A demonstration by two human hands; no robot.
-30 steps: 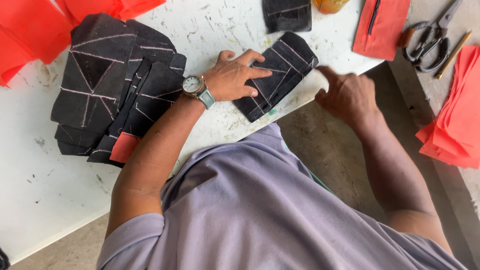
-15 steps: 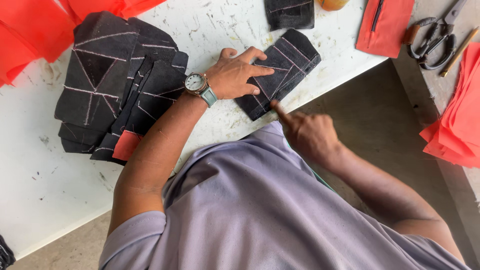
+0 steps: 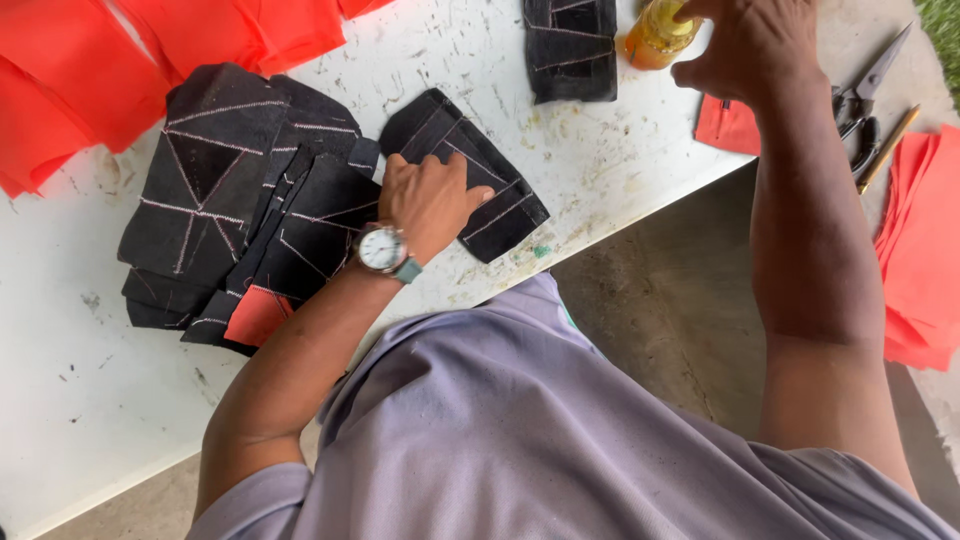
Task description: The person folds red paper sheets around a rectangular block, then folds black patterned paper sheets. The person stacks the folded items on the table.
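Note:
My left hand (image 3: 432, 200), with a wristwatch on the wrist, lies flat on a black fabric piece with chalk lines (image 3: 495, 175) near the white table's front edge. Fingers are spread and pressing it down. My right hand (image 3: 755, 45) is stretched to the far right of the table, fingers wrapped around a small bottle of yellow liquid (image 3: 657, 35). A stack of similar black chalk-marked pieces (image 3: 230, 195) lies to the left of my left hand.
Red fabric (image 3: 120, 60) covers the table's far left. Another black piece (image 3: 572, 45) lies at the back. Scissors (image 3: 868, 95), a pencil (image 3: 888, 148) and a small red piece (image 3: 728, 125) sit at the right; more red fabric (image 3: 925, 240) lies on the right surface.
My right hand has left the table's front edge, swung past my body and reached up to the bottle at the back right. My left hand stayed on the black piece.

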